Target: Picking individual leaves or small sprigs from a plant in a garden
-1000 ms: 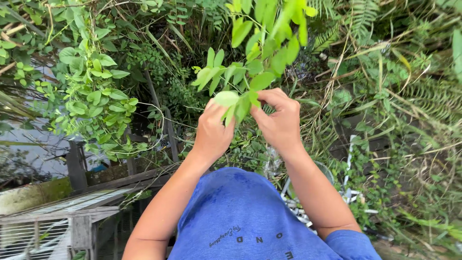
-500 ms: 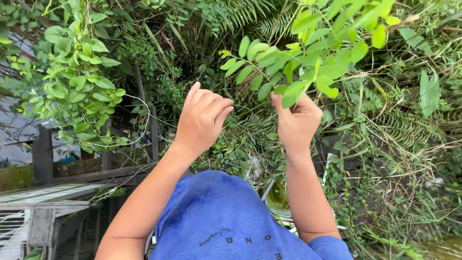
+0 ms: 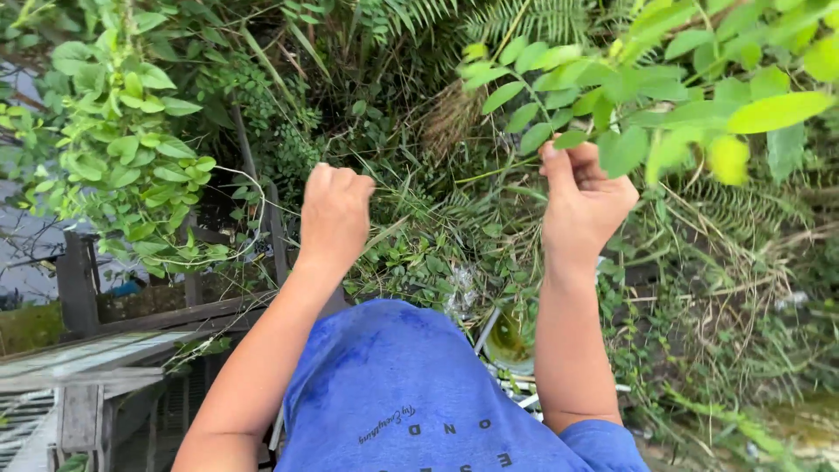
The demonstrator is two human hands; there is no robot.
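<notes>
Fingers of my right hand (image 3: 584,203) are pinching the end of a leafy branch (image 3: 629,96), thumb and fingertips closed together on the stem just under the lowest leaves. The branch is reaching in from the upper right, and its light green leaves are spreading above and to the right of this hand. My left hand (image 3: 334,215) is curling into a loose fist, well apart from the branch; I cannot tell if something small is inside it, because only the back of the fist is showing. Both forearms are rising up in front of my blue shirt (image 3: 411,393). Between the two hands, low weeds and ferns (image 3: 428,227) are covering the ground. To the left, a climbing vine with round leaves (image 3: 131,157) is hanging over a dark wooden fence (image 3: 83,280). Below the right forearm, a round greenish container (image 3: 509,343) is lying among the plants, partly hidden.
</notes>
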